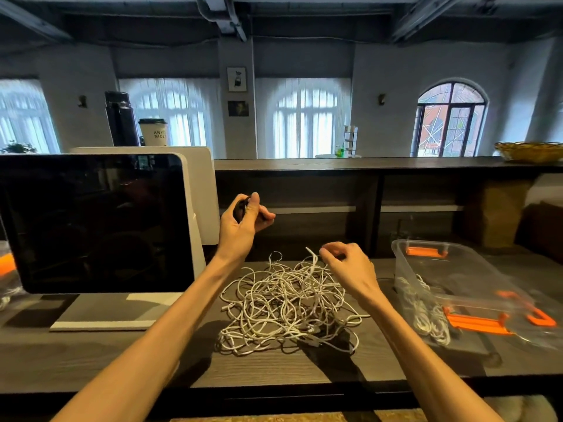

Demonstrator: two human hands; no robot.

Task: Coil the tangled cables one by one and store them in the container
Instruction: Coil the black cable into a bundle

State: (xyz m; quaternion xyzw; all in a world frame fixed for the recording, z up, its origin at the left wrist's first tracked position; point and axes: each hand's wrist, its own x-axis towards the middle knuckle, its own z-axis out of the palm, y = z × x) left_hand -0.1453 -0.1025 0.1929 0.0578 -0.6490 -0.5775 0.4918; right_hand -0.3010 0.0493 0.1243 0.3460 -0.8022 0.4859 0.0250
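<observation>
A tangled heap of white cables [286, 306] lies on the dark wooden desk [274, 370] in front of me. My left hand [240, 223] is raised above the heap's far left side, fingers wrapped around a small dark coil of cable [239, 208]. My right hand [350, 266] hovers over the heap's right edge with fingertips pinched together; whether it grips a strand I cannot tell. A clear plastic container [441, 269] with orange latches stands to the right, holding several coiled white cables [426, 318].
A large dark monitor [94, 220] on a white stand fills the left side of the desk. Behind the desk runs a raised shelf [365, 164] carrying a paper cup [154, 132], a dark flask and a woven basket [530, 150]. The container's lid [536, 324] lies at the right.
</observation>
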